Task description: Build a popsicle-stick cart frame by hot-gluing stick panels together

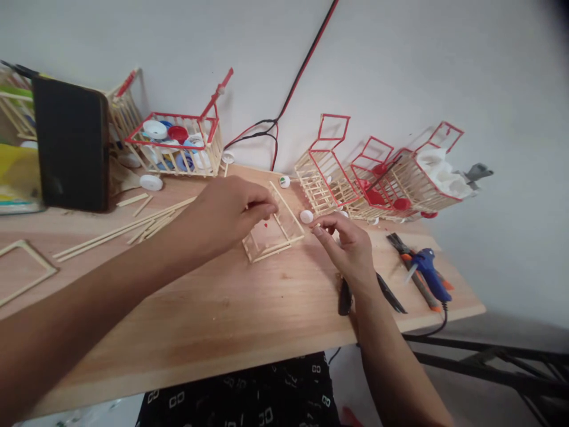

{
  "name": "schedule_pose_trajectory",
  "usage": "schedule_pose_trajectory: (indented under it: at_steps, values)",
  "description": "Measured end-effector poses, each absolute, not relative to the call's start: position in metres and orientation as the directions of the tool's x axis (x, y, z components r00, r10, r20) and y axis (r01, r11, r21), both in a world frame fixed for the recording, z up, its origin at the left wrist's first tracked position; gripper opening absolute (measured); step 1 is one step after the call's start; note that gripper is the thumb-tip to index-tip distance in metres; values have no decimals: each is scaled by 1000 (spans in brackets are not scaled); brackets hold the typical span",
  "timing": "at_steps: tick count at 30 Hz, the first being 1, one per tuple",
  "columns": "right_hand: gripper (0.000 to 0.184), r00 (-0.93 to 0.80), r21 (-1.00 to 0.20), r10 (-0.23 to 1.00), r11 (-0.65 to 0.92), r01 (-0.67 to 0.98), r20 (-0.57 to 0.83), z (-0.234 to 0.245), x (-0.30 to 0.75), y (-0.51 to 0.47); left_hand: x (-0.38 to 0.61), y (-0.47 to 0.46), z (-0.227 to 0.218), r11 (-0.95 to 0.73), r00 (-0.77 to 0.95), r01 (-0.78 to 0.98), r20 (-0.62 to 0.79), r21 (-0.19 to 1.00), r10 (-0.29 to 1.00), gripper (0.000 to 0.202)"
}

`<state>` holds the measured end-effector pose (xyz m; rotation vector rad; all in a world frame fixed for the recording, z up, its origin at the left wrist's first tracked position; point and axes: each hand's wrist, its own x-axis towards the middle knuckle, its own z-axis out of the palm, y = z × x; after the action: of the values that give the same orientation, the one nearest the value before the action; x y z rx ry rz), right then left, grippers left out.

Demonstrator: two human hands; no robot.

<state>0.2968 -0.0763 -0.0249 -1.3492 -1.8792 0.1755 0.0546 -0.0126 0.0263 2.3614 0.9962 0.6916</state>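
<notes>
My left hand reaches over a small frame of thin wooden sticks on the table. Its thumb and forefinger are pinched together at the frame's upper side, and whatever is between them is hidden. To the right of the frame, my right hand is closed in a pinch, with a tiny pale piece at the fingertips, too small to name. Just beyond those fingertips lies a white bottle cap. Loose wooden sticks lie partly behind my left forearm.
Miniature stick carts with red rims stand along the wall: one full of bottle caps, another cart at centre right. A phone stands upright at left. Pliers and a blue glue gun lie near the table's right edge.
</notes>
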Motion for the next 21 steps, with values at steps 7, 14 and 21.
schedule_pose_trajectory:
  at_steps: [7,14,21]
  values:
    - [5,-116,-546,846,434,716,520,-26,294,-77,98,15,16,-651,789,369,147,663,597,19]
    - [4,-104,-560,844,436,705,526,-31,297,-78,101,17,6,-594,806,334,105,732,582,19]
    - [6,-95,-542,840,426,724,534,-32,296,-78,88,25,17,-599,800,326,124,732,588,21]
